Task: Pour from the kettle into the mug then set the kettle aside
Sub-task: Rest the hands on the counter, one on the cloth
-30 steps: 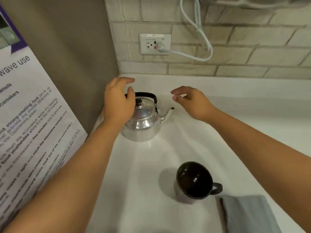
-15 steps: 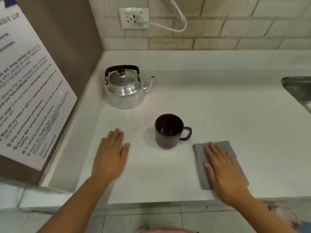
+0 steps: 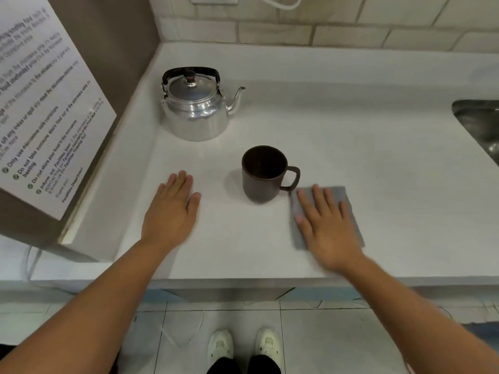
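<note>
Resting flat: left hand (image 3: 172, 211) spread open on the counter (image 3: 378, 147), right hand (image 3: 328, 225) open on the grey cloth (image 3: 351, 206) (slightly blurred, probably pressing it). Kettle (image 3: 195, 109) stands upright in the back-left corner, mug (image 3: 266, 174) between hands, neither gripped.

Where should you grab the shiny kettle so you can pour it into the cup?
Probably by the black handle arched over the lid of the kettle, coming down from above. It stands upright, so fingers can hook under it. The spout points right, toward the mug's side, so the left hand, lying flat nearer the kettle, suits.
</note>
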`<action>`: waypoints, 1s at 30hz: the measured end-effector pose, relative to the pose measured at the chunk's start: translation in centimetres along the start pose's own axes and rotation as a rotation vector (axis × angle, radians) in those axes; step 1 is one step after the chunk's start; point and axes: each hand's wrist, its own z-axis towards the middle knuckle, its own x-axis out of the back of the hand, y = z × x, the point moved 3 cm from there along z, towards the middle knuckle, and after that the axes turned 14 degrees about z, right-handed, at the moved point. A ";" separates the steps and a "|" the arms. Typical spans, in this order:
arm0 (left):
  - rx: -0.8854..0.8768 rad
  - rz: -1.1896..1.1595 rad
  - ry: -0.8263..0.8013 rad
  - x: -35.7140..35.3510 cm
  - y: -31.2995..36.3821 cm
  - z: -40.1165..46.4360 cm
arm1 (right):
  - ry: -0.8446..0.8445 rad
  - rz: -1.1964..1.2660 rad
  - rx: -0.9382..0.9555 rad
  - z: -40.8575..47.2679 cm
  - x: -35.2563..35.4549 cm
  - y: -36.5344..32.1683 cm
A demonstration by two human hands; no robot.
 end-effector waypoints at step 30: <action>-0.065 -0.071 -0.006 0.5 3.4 2.8 | -0.110 0.031 0.184 -5.2 -1.9 -3.5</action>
